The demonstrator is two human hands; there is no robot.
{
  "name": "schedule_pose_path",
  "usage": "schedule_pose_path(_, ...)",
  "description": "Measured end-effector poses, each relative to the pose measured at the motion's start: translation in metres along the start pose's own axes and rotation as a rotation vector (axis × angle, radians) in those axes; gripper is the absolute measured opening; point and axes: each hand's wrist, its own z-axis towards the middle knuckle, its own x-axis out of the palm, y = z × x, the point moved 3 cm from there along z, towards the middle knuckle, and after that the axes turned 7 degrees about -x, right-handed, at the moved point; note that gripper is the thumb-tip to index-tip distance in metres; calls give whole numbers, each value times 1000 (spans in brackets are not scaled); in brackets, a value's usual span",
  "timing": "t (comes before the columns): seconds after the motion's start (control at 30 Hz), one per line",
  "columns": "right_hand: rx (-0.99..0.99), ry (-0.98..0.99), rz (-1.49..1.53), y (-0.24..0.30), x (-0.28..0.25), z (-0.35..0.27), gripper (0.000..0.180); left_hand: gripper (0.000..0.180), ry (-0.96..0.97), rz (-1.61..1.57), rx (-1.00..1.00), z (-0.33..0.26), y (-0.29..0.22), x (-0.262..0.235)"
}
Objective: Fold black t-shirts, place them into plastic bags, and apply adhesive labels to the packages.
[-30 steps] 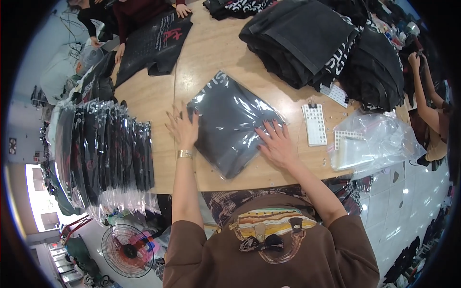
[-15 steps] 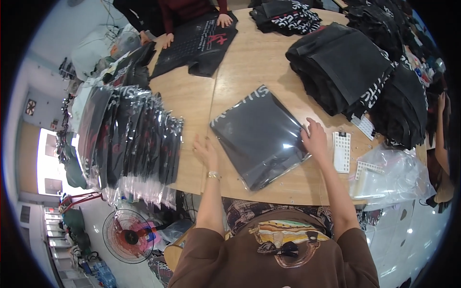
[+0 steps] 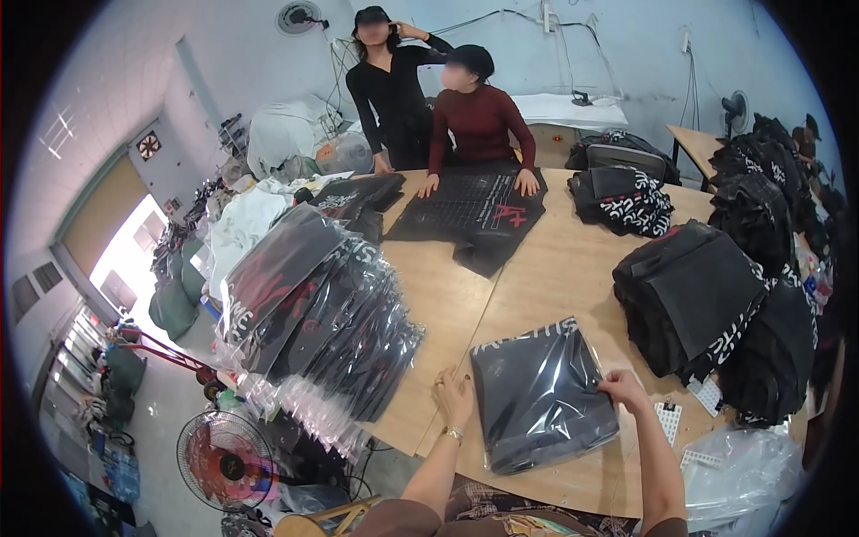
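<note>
A folded black garment in a clear plastic bag (image 3: pixel 541 394) lies on the table in front of me, white lettering along its far edge. On its right edge my right hand (image 3: pixel 626 391) is closed, thumb and fingers pinching the plastic bag. Beside the left edge, my left hand (image 3: pixel 455 398) is open, with its fingers apart and nothing in them. Left of that hand leans a row of bagged black garments (image 3: pixel 331 313), their clear plastic ends hanging past the table's near edge.
Across the wooden table (image 3: pixel 447 309), a person in a dark red top rests both hands on a spread black shirt (image 3: pixel 474 210); another stands beside. Piles of folded black garments (image 3: pixel 689 295) fill the right, near white perforated cards (image 3: pixel 667 421) and clear plastic bags (image 3: pixel 747 470). A fan (image 3: pixel 225 461) stands lower left.
My view has tilted up, bringing the people across the table into sight. The fingers of my right hand have closed on the bag's right edge. My left hand remains beside the bag.
</note>
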Motion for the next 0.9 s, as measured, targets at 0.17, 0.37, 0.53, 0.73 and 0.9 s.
schedule_pose_path(0.17, -397, -232, -502, 144, -30, 24, 17, 36, -21, 38, -16, 0, -11, 1)
schedule_pose_path(0.37, -723, -327, -1050, 272, 14, -46, 12, 37, 18, 46, -36, -1, -13, -1)
schedule_pose_path(0.53, -836, -197, -1350, 210, 107, -95, 21, 33, 9, 52, -57, -1, -11, -7)
schedule_pose_path(0.73, -856, 22, -935, 95, 146, -159, 17, 30, -59, -348, -133, 0, -12, -7)
schedule_pose_path(0.9, -606, -328, -921, 48, 61, -177, 35, 26, -70, -465, -194, 0, -23, -8)
